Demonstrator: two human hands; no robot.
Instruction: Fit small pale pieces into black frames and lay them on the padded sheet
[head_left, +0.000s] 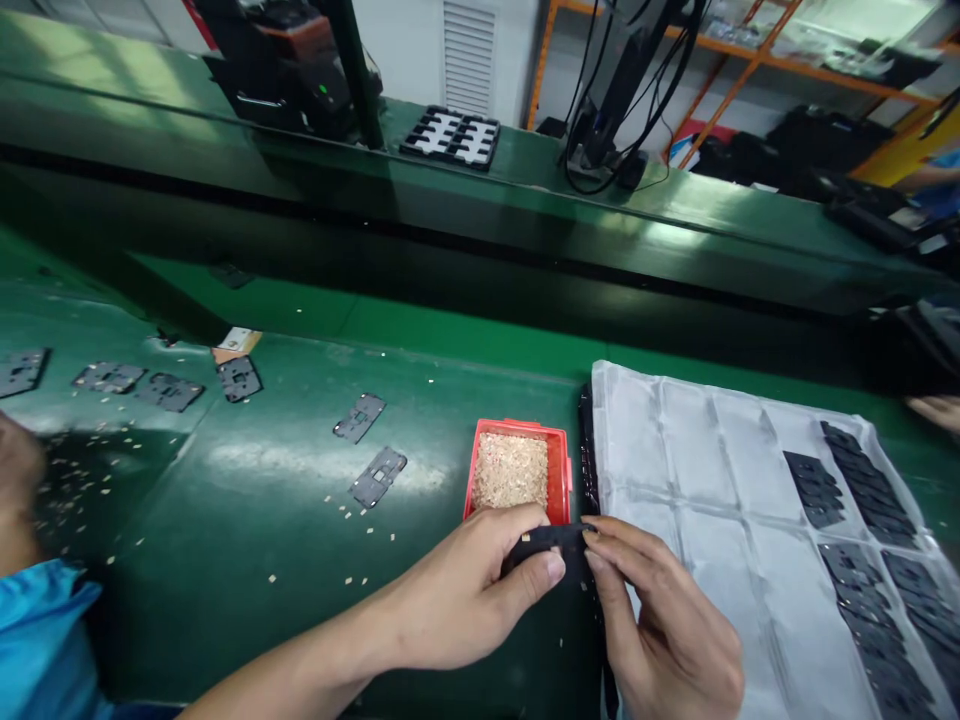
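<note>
Just in front of the red bin, my left hand (480, 590) is closed around a flat black plastic plate (551, 538), thumb on the near side. A tiny beige chip (526, 538) shows on the plate's left part. At the plate's right end, the thumb and fingertips of my right hand (667, 620) are pinched together on its edge. Whether a small chip sits between those fingertips is hidden. The red bin (568, 475) is filled with many small beige chips (511, 470).
Right of my hands, a white compartmented tray (697, 440) holds stacks of black plates (870, 485). Loose plates (379, 477) and scattered chips lie on the green table (300, 520) to the left. A co-worker's hand (16, 480) is at the left edge. A raised shelf (525, 190) crosses behind.
</note>
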